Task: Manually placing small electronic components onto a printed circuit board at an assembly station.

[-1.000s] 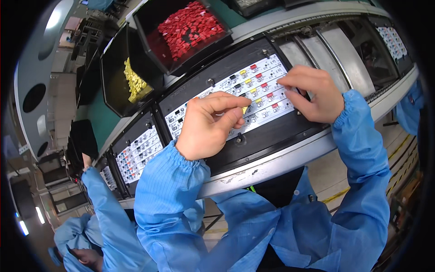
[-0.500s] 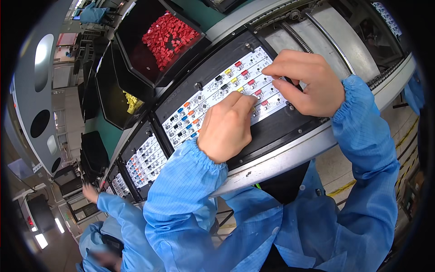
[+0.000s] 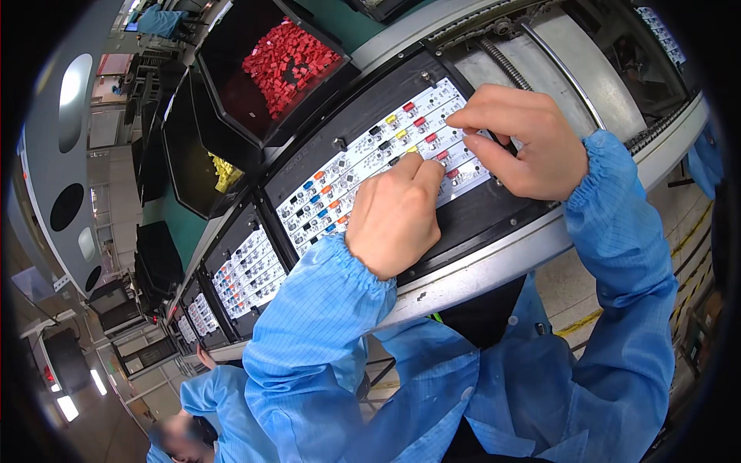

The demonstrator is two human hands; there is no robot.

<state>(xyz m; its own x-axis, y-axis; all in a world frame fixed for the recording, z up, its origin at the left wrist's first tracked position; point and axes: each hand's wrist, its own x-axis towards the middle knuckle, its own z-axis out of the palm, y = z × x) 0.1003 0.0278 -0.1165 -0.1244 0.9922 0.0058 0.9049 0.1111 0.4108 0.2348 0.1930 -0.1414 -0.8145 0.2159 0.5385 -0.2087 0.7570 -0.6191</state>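
Note:
White circuit board strips (image 3: 347,181) lie side by side in a black carrier frame (image 3: 478,224), with small red, yellow, black, blue and orange connectors on them. My left hand (image 3: 395,216) is bent down over the lower strips, close to a red connector (image 3: 453,174). Its fingers are curled together; their tips and anything in them are hidden. Above the right end of the strips is my right hand (image 3: 525,143). Thumb and forefinger are bent with a gap between them, and I see nothing held there. Another red connector (image 3: 420,122) sits left of its fingertips.
Behind the carrier stand a black bin of red connectors (image 3: 289,65) and one with yellow connectors (image 3: 224,174). More loaded carriers (image 3: 247,266) continue leftward along the metal rail (image 3: 455,270). A co-worker in blue (image 3: 224,401) is at lower left. Rollers and a chain lie right.
My left hand has shifted slightly right over the strips. My right hand has hardly moved. The co-worker's arm at lower left has lowered and moved right.

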